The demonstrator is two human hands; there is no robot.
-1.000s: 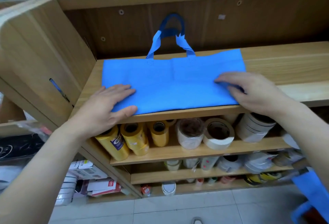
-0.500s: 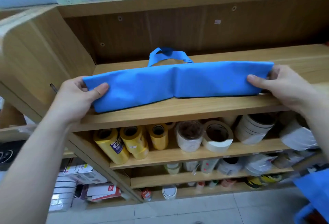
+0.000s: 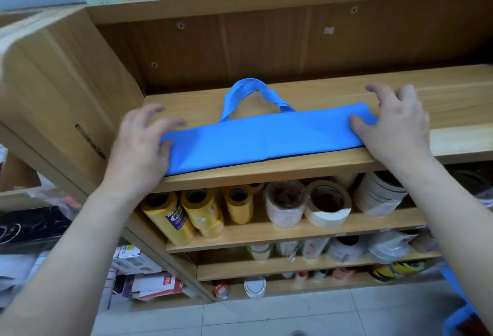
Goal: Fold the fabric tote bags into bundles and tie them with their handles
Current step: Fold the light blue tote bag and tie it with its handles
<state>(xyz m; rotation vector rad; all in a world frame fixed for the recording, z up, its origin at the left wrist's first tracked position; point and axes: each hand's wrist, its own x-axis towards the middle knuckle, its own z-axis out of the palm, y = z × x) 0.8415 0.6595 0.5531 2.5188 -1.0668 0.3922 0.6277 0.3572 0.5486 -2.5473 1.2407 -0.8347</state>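
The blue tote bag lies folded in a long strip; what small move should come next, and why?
Probably fold one end over toward the handles. The tote bag lies flat as a long strip on the wooden shelf, with the left hand and right hand at its ends.

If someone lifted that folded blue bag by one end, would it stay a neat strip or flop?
Probably flop: the blue bag is thin cloth lying flat on the shelf, and its handles curl in soft loops. It likely weighs little, being a few thin layers. The fold may spring open, since nothing ties it yet.
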